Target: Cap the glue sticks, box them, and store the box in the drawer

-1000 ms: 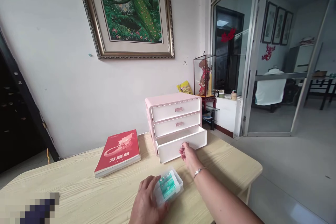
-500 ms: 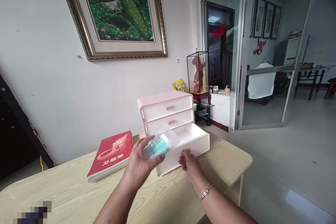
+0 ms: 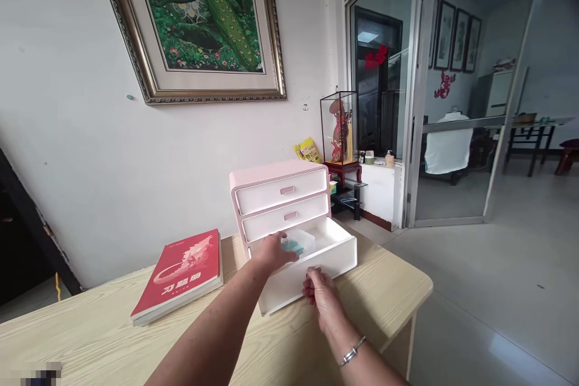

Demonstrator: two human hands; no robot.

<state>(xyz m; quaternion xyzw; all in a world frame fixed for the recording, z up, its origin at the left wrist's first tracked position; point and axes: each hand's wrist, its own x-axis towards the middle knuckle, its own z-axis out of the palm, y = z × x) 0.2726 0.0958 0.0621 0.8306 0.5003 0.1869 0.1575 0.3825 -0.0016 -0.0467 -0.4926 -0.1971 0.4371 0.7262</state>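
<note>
My left hand (image 3: pixel 272 252) reaches into the open bottom drawer (image 3: pixel 337 258) of a pink and white drawer box (image 3: pixel 279 170). Its fingers hold a clear plastic packet (image 3: pixel 306 241) with a teal label, partly covered by the hand, at drawer level. Whether the packet touches the drawer floor I cannot tell. My right hand (image 3: pixel 320 295), with a silver bracelet on the wrist, has its fingers curled at the front of that drawer, where they hide any handle. Both upper drawers are closed.
A thick red book (image 3: pixel 181 274) lies on the wooden table (image 3: pixel 380 283), left of the drawer box. The table's right corner is rounded. Behind stand a yellow packet (image 3: pixel 307 149) and a figurine in a glass case (image 3: pixel 338 129). A framed peacock picture (image 3: pixel 212 81) hangs above.
My left hand has moved forward and right, carrying the clear packet from in front of the drawer into it. My right hand stays at the drawer front. The view has shifted slightly.
</note>
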